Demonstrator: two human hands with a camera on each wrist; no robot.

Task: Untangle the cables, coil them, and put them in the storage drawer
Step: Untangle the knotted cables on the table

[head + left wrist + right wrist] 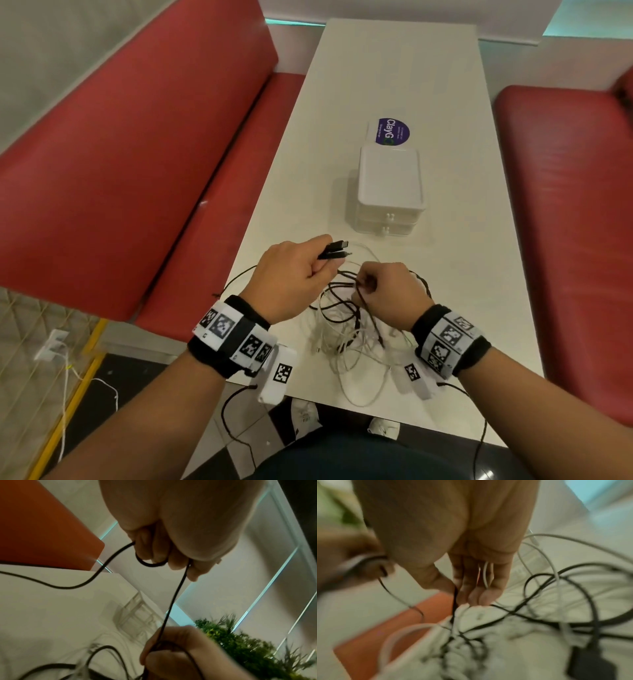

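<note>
Near table (394, 68) edge: your left hand (291, 274) grips black cable (342, 284) plugs, keeping ends clear; right hand (387, 291) pinches strand, probably same cable, above tangle (349, 329). Drawers (388, 219) beyond, closed.

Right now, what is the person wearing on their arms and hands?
Both hands, left hand and right hand, are bare, and the forearms are uncovered. Each wrist carries a black band wrapped with white panels of black-and-white square markers: left wristband, right wristband. A white tagged camera box hangs under the left wrist, with thin dark wires trailing.
</note>
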